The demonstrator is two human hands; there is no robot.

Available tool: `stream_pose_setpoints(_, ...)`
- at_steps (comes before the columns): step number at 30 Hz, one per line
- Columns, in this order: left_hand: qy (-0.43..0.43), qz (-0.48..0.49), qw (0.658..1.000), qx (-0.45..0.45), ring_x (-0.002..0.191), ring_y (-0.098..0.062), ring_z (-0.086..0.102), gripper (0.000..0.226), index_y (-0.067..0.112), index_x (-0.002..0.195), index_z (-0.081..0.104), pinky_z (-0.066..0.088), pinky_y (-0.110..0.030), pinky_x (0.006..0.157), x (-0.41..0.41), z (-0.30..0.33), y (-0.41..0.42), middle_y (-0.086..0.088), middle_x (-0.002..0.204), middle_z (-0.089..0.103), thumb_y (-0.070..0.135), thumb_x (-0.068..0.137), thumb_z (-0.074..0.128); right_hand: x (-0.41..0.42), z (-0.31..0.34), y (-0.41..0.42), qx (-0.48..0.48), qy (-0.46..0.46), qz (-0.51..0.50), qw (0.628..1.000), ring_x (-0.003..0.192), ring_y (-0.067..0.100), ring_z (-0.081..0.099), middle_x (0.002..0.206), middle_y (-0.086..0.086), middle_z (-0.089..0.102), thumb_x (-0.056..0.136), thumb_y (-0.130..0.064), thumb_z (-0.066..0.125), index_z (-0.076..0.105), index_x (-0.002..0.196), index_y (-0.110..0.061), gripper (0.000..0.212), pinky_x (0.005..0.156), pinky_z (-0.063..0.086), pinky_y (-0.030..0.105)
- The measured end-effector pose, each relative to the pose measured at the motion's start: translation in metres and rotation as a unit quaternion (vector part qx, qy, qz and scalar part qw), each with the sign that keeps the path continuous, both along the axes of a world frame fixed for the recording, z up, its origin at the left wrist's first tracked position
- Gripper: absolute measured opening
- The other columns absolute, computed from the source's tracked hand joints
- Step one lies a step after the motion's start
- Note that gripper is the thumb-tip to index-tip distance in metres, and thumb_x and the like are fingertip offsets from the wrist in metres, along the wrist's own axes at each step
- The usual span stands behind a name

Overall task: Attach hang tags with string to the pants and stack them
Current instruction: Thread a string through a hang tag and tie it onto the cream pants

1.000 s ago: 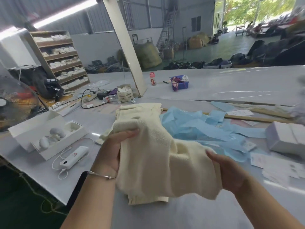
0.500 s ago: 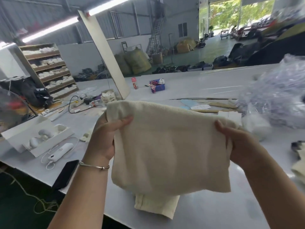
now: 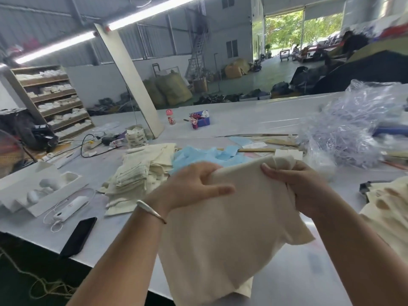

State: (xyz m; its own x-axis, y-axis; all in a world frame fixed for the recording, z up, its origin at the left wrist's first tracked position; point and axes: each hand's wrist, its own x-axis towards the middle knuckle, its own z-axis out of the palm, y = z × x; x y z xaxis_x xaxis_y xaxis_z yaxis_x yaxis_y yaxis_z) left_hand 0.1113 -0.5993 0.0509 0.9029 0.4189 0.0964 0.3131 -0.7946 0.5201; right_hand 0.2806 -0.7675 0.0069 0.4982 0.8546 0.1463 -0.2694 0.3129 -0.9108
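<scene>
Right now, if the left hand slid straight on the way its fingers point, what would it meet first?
Probably the right hand: the left hand points rightward along the top edge of the cream pants that both grip. Depth is uncertain.

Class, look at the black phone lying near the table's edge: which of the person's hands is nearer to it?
The left. The left hand grips the cream pants just right of the black phone; the right hand holds the pants' far side, farther away.
</scene>
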Motion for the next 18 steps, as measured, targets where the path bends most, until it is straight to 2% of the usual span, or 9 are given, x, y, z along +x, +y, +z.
stream_pose_setpoints(3,0.074,-0.029,0.997,0.016,0.073,0.013,0.057,0.029,0.034,0.086,0.065,0.04,-0.007,0.062,0.01,-0.014,-0.008,0.022,0.079,0.064,0.054,0.071,0.079,0.003,0.001,-0.002,-0.006,-0.014,0.002,1.0,0.062,0.019,0.07,0.07,0.008,0.072,0.072,-0.012,0.07,0.076,0.073,-0.01,0.007,0.054,0.055,0.027)
stream_pose_setpoints(4,0.08,-0.032,0.996,0.008,0.067,0.013,0.055,0.021,0.031,0.077,0.063,0.038,-0.007,0.059,0.012,-0.016,-0.008,0.024,0.071,0.062,0.046,0.076,0.078,0.005,0.0,-0.003,-0.012,-0.014,-0.003,1.0,0.063,0.019,0.07,0.07,0.008,0.072,0.072,-0.013,0.07,0.076,0.073,-0.01,0.006,0.055,0.055,0.027)
stream_pose_setpoints(6,0.109,-0.038,0.992,-0.046,0.054,0.006,0.05,0.025,0.025,0.065,0.06,0.037,-0.014,0.057,0.013,-0.018,-0.007,0.019,0.058,0.055,0.034,0.086,0.071,0.01,-0.004,-0.005,-0.029,-0.004,-0.026,0.999,0.061,0.019,0.069,0.07,0.01,0.071,0.071,-0.012,0.072,0.075,0.072,-0.01,0.005,0.054,0.055,0.028)
stream_pose_setpoints(9,0.141,-0.032,0.974,-0.177,0.06,-0.011,0.049,0.022,0.014,0.073,0.063,0.038,-0.026,0.059,0.012,-0.014,-0.012,-0.001,0.07,0.057,0.026,0.092,0.065,0.016,-0.013,-0.006,-0.077,-0.01,-0.117,0.99,0.058,0.018,0.066,0.069,0.008,0.069,0.072,-0.013,0.076,0.072,0.075,-0.008,0.006,0.051,0.054,0.028)
stream_pose_setpoints(11,0.114,-0.011,0.951,-0.287,0.07,-0.022,0.055,0.019,0.001,0.092,0.067,0.043,-0.029,0.064,0.015,-0.011,-0.011,-0.014,0.085,0.06,0.02,0.088,0.07,0.023,-0.022,-0.009,-0.117,-0.054,-0.238,0.963,0.065,0.014,0.064,0.076,0.003,0.069,0.08,-0.017,0.076,0.07,0.088,-0.01,0.012,0.054,0.051,0.027)
stream_pose_setpoints(13,0.066,0.015,0.932,-0.357,0.07,-0.023,0.062,0.027,-0.004,0.097,0.066,0.05,-0.028,0.065,0.024,-0.009,-0.007,-0.015,0.087,0.065,0.02,0.084,0.073,0.025,-0.029,-0.019,-0.106,-0.074,-0.339,0.932,0.076,0.01,0.062,0.089,-0.002,0.067,0.085,-0.021,0.072,0.064,0.096,-0.015,0.015,0.06,0.047,0.021)
stream_pose_setpoints(14,0.039,0.022,0.923,-0.382,0.067,-0.02,0.065,0.024,-0.002,0.092,0.067,0.053,-0.026,0.061,0.031,-0.009,-0.007,-0.012,0.084,0.068,0.02,0.086,0.071,0.024,-0.032,-0.025,-0.093,-0.078,-0.362,0.924,0.08,0.009,0.061,0.092,-0.004,0.066,0.087,-0.021,0.07,0.063,0.096,-0.018,0.013,0.061,0.046,0.019)
stream_pose_setpoints(16,-0.005,0.022,0.903,-0.428,0.064,-0.015,0.069,0.023,0.002,0.086,0.069,0.054,-0.023,0.056,0.05,-0.008,-0.011,-0.009,0.08,0.071,0.023,0.094,0.063,0.019,-0.039,-0.038,-0.091,-0.088,-0.367,0.921,0.084,0.011,0.06,0.093,-0.004,0.066,0.09,-0.021,0.065,0.062,0.093,-0.022,0.005,0.068,0.048,0.024)
stream_pose_setpoints(18,-0.026,0.015,0.89,-0.456,0.074,-0.015,0.072,0.026,0.004,0.093,0.07,0.057,-0.024,0.063,0.074,-0.006,-0.023,-0.009,0.086,0.074,0.027,0.096,0.058,0.012,-0.045,-0.05,-0.096,-0.094,-0.339,0.931,0.085,0.015,0.061,0.093,-0.002,0.066,0.093,-0.018,0.061,0.062,0.092,-0.023,0.005,0.074,0.049,0.033)
